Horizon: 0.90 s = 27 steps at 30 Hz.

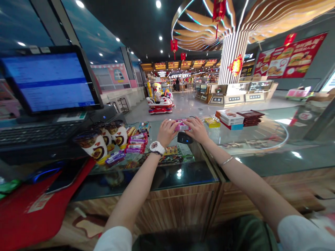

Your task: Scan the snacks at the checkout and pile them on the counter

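My left hand [166, 132] and my right hand [196, 130] both grip the two ends of a small pink packet [182, 125] above the glass counter [180, 177]. Just below the packet, a black handheld barcode scanner [185, 137] lies near my palms. A white wristwatch [157, 147] sits on my left wrist, and a thin silver bracelet [226, 160] circles my right arm. Purple-wrapped snack bars [135, 143] lie a little left of my left hand.
Left of the hands stand paper cups of snacks [94, 146], with a keyboard [39, 134], a till monitor [49, 80] and a phone on a red mat [31, 205] beyond them. Stacked boxes [229, 119] lie on the right. A shopping hall with a kiddie ride [159, 105] spreads ahead.
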Available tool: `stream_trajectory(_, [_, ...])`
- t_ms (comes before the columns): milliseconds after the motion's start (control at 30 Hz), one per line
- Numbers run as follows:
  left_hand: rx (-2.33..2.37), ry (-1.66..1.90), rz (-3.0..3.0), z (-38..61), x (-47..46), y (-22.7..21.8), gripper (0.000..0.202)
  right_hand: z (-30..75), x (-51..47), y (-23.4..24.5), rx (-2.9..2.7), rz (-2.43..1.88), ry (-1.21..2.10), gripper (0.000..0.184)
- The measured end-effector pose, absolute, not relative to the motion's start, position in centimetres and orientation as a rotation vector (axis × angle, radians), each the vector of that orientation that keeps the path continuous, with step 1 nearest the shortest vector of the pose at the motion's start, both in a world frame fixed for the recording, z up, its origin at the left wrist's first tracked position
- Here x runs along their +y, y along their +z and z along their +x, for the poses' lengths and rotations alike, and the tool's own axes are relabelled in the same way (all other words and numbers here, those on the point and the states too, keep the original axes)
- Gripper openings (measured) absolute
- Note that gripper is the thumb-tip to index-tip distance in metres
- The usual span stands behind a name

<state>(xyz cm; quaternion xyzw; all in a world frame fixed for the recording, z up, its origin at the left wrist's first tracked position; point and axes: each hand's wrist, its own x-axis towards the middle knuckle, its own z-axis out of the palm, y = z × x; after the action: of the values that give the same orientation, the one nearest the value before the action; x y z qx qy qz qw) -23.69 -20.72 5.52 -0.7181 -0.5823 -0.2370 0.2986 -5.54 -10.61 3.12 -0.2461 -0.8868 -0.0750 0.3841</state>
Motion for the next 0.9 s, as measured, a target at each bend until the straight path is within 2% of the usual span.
stream_trajectory(700, [-1.552,-0.74,-1.829,-24.5,-20.6,4.0,0.032,-6.2,-9.3,1.5,-2.126,-0.534,-0.208,0.037])
stream_trajectory(800, [-1.574,-0.749,-1.82,-24.6,-20.6,4.0,0.032,-6.0,-9.1,2.0,-2.16,-0.473,-0.114,0.042])
stream_trajectory(900, [-1.596,-0.748,-1.808,-24.8,-20.6,3.9,0.031,-5.6,-8.3,2.6,-2.163,-0.327,0.088,0.056])
